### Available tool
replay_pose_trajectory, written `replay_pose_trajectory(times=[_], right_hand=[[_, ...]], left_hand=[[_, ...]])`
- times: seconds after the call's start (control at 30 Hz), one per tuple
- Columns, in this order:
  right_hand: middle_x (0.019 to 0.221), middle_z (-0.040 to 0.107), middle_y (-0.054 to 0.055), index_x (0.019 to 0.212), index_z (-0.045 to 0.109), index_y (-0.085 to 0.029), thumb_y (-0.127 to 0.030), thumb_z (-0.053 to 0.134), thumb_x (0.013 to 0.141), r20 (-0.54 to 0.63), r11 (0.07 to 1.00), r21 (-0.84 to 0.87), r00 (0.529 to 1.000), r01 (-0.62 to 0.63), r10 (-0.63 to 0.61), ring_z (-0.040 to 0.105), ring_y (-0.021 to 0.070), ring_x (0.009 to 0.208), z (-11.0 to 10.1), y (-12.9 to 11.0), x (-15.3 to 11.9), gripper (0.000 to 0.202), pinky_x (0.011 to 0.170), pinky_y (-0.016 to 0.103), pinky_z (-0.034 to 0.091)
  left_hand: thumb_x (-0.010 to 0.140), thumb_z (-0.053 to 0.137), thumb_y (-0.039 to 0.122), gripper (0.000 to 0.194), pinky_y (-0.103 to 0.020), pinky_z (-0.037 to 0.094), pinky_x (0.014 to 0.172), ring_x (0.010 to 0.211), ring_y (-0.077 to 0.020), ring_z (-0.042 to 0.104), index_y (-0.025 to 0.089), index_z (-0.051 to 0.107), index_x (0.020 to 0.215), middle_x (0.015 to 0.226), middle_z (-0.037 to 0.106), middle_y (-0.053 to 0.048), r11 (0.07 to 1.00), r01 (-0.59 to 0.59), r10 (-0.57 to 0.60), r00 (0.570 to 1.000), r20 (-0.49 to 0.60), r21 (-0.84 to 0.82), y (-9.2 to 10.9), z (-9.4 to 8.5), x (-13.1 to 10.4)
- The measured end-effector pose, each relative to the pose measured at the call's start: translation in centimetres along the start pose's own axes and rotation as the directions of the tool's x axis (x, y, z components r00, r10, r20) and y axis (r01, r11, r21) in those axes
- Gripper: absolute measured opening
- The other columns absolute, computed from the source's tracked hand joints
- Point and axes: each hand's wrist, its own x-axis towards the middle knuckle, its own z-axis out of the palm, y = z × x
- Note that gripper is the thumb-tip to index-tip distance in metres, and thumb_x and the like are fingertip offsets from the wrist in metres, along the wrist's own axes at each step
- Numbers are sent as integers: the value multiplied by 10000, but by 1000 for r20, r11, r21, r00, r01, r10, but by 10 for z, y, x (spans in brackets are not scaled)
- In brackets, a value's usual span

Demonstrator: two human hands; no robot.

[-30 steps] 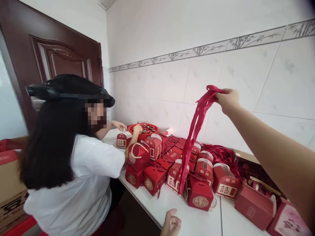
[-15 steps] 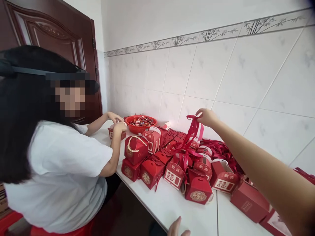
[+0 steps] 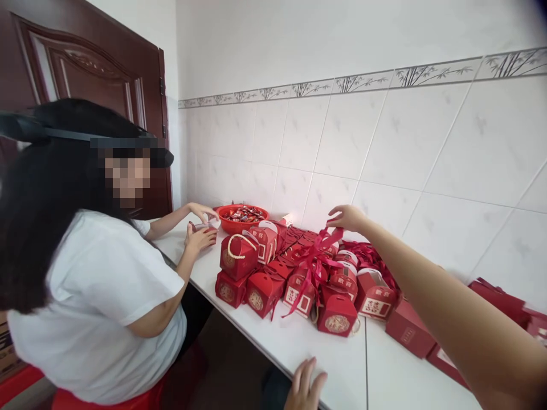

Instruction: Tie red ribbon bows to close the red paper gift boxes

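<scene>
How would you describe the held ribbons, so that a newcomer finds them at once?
Along the tiled wall stands a white table with red boxes. Over the boxes, the right hand holds the crimson ribbons. Unlike the ribbon heap nearer the wall, these hang from the hand, spilling across the boxes.

We read 歡喜 on the stacked carton, and 歡喜 above 囍 on the white-panelled carton at right. 囍 on the ribbon-draped carton, partly covered. Round gold emblem on the front carton: we can't resolve it.
</scene>
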Motion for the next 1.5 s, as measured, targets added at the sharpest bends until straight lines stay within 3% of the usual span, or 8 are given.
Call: replay_pose_trajectory(times=[0.13,0.3,0.47,0.57,0.73,1.03,1.2,1.5], right_hand=[[625,703,42,793,674,-158,-235,756,662,-54,992,92,994,-89,94,660,169,569,-14,11,-31,172,567,258,516],[604,671,23,747,674,-155,-173,723,704,-113,941,317,981,-113,156,648,133,571,-43,23,-97,68,551,209,540],[802,671,38,795,639,-142,-63,543,824,-371,338,910,839,242,398,672,76,752,-82,32,-182,128,659,99,543],[1065,659,71,844,657,-162,-92,437,872,-416,298,903,801,309,430,630,96,1012,-91,26,-244,233,833,131,521],[1322,542,32,1010,677,-290,-420,433,881,-431,440,872,760,213,486,478,238,1241,-28,1,-347,305,980,405,464],[1246,608,65,1049,704,-246,-544,674,691,-31,80,996,769,-27,639,381,285,1305,125,-16,-426,467,1129,449,200],[1296,570,37,1120,664,-272,-471,675,740,8,51,997,773,-53,634,338,247,1332,137,-23,-442,429,1123,397,220],[1285,577,80,1091,685,-243,-457,616,756,-2,-139,985,807,104,591,467,311,1223,116,11,-425,403,1038,469,316]], left_hand=[[602,671,84,790,-490,267,1103,1379,-330,181,257,425,1332,1508,256,-67,995,-30,24,998,62,96,1,8,-14],[657,532,63,746,-457,316,1084,1388,-269,180,285,385,1353,1509,256,-25,987,-102,105,994,-14,124,1,9,-21],[723,464,59,567,-474,337,1063,1362,-262,246,224,483,1265,1425,388,-70,977,-199,209,965,-157,74,-2,15,-16],[761,426,70,362,-495,325,1055,1300,-269,341,190,586,1062,1272,518,-102,974,-220,196,932,-304,-45,12,21,-27],[844,469,240,210,-456,361,1004,1142,-261,485,214,598,1008,1151,571,-98,884,-178,61,961,-271,-432,65,16,-70],[860,505,425,292,-348,377,932,1034,-223,513,201,554,1040,1052,584,-77,687,-49,181,978,105,-725,114,-16,-82],[817,595,370,198,-262,440,737,781,-146,530,182,541,849,809,552,-16,536,73,207,955,214,-841,123,-10,-85],[693,675,513,435,-205,217,477,484,-64,280,175,427,575,522,345,57,638,190,76,949,307,-746,111,-5,-88]])
